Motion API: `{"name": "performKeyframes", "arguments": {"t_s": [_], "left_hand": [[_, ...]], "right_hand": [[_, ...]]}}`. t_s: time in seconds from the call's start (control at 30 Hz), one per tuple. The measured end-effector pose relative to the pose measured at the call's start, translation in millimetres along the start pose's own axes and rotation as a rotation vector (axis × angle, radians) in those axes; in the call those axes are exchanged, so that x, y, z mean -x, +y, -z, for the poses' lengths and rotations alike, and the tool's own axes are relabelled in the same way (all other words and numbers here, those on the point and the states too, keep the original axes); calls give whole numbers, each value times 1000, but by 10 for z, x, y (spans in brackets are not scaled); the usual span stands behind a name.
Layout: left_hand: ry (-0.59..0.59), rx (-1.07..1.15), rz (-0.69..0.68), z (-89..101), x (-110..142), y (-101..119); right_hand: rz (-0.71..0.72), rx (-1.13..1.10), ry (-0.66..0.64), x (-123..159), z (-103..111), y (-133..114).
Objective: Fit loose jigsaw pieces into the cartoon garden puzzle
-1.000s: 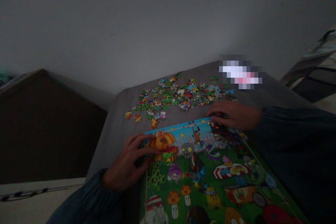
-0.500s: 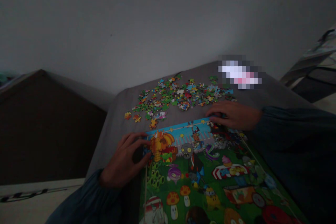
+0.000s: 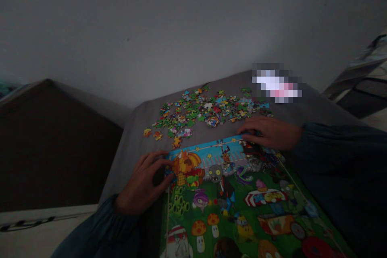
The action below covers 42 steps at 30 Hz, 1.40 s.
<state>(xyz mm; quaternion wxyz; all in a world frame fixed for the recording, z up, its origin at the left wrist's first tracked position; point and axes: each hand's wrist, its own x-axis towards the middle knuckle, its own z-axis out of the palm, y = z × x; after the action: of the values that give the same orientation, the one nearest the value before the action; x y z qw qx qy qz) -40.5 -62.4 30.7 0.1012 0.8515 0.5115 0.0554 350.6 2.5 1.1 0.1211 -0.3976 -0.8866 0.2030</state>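
Note:
A cartoon puzzle board point(image 3: 208, 205), printed with zombies, mushrooms and plants on green, lies in front of me and runs out of view at the bottom. My left hand point(image 3: 146, 181) grips its far left corner, thumb and fingers bent over the edge. On the far right corner, my right hand point(image 3: 267, 132) has its fingers curled over the top edge. The undersides of both hands are hidden. Just past the board, many loose jigsaw pieces point(image 3: 193, 113) are spread in a heap, with an orange piece point(image 3: 176, 142) closest to the top edge.
The grey cloth-covered surface point(image 3: 127, 145) reaches back to a pale wall point(image 3: 181, 28). A blurred-out bright patch point(image 3: 276, 84) sits at its far right. On the left stands a dark brown panel point(image 3: 54, 149), with a black cable point(image 3: 27, 224) below it. A dark-framed object point(image 3: 367, 88) shows at far right.
Nearly nothing differs. Both hands keep their places on the board's corners, and the loose pieces lie as before; the view has shifted very slightly.

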Motion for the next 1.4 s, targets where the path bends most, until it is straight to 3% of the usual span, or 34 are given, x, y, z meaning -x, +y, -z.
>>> {"name": "performKeyframes", "arguments": {"t_s": [1.4], "left_hand": [[-7, -1, 2, 1, 41, -96]], "right_hand": [[-3, 0, -16, -1, 16, -8]]}}
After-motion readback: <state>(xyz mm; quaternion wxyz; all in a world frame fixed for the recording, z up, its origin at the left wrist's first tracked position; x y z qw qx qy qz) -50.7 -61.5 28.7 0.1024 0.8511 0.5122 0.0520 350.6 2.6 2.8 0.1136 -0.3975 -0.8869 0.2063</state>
